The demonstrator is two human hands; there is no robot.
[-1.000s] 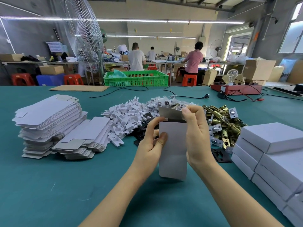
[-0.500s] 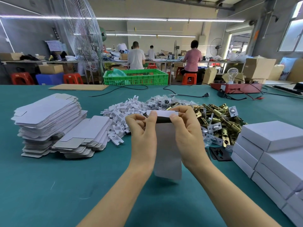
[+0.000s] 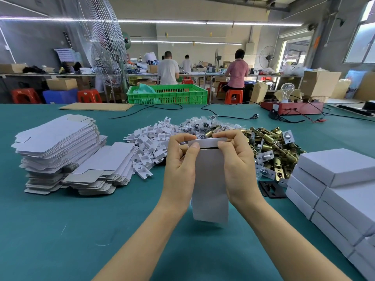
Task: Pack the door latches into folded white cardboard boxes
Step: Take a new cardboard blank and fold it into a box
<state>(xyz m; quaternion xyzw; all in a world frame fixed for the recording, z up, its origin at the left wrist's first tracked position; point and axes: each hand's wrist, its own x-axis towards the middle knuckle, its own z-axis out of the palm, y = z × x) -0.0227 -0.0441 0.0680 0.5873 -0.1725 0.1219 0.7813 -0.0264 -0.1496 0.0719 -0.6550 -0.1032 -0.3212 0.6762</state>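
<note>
Nearest the wearer, one white cardboard box is held upright above the green table, its lower end hanging clear of the surface. The left hand and right hand are closed on its two long edges, thumbs pressing the end flap down; a dark slit shows the flap not yet seated. Gripping both sides appears to keep the sleeve square while the flap is tucked. Whether a latch is already inside cannot be told.

At the right, closed white boxes are stacked within reach, evidently finished work. At the left, flat box blanks wait in piles. Just behind the hands lie white plastic inserts and the heap of brass door latches, supplies set in an arc. Farther back stands a green crate.
</note>
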